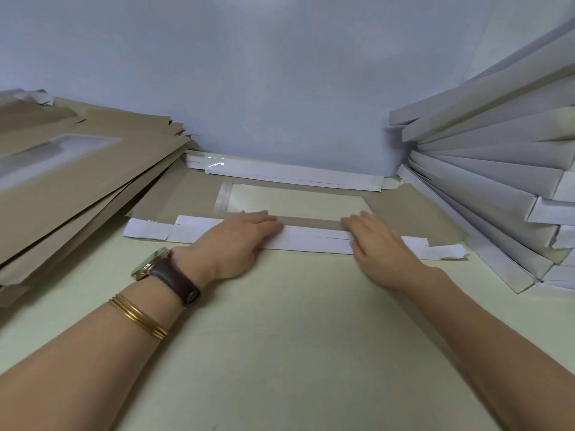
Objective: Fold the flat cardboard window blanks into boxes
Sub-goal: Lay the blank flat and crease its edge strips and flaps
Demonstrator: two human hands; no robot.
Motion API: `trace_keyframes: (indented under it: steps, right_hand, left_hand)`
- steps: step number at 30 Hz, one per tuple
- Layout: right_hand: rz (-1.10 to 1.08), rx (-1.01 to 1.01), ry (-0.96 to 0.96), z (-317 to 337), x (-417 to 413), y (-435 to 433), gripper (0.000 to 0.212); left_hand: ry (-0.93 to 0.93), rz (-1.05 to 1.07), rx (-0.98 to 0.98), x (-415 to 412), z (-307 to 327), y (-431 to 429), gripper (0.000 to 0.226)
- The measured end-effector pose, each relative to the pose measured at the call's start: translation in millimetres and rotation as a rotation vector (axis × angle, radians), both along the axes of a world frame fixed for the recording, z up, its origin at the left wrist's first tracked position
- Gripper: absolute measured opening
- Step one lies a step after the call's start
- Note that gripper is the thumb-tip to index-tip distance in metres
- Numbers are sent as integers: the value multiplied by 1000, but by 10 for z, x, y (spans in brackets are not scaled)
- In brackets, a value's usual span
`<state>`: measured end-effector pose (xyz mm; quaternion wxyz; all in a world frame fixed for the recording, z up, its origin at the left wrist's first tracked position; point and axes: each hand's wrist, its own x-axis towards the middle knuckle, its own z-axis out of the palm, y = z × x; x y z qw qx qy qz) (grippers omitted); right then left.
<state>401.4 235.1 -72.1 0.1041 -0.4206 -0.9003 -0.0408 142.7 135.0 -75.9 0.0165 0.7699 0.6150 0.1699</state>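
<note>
Pale table (280, 343), grey-blue wall (280, 88); left hand (236, 241) and right hand (379, 248) flat-fingered on the blank (410, 213)

This is a packaging workroom. A pile of flat brown window blanks (77, 169) lies at the left of a plain pale counter (280, 337), folded white boxes (497, 169) are stacked at the right, and a bare wall (280, 73) stands behind.

Plain pale blue-grey wall (280, 73) just beyond the grip, evenly lit. Cream tabletop (280, 353) under it and nearer the camera.
</note>
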Motion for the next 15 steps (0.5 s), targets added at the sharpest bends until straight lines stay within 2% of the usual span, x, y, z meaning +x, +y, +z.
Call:
trace_keyframes:
  steps: [2,4,8,15]
  right_hand:
    - [37,-75,3,-32,-195,-106,48]
    - [78,-154,4,-63,-413,-203,58]
    - [110,-289,0,-154,-753,-322,73]
    - [90,-373,-35,-222,-763,-254,82]
  left_hand:
    - [64,-10,-83,84,-48,37,46]
    - [144,15,-168,159,-86,68,55]
    - [135,16,-266,205,-126,81,61]
    - [151,47,-347,175,-116,68,65]
